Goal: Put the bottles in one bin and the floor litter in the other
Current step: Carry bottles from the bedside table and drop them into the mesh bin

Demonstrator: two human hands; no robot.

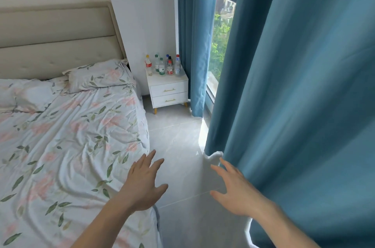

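Here, left hand (145, 181) and right hand (233, 188) both spread, holding nothing, over the near floor (182, 146), bottles (162, 65) clustered upright on far white nightstand (168, 89), between bed (71, 136) and blue curtain (294, 95).

Two bare forearms come in from the bottom edge, with no sleeve, watch or bracelet showing on either. The left hand (145, 183) and the right hand (235, 188) are ungloved, and the slender fingers (151, 157) carry no rings.
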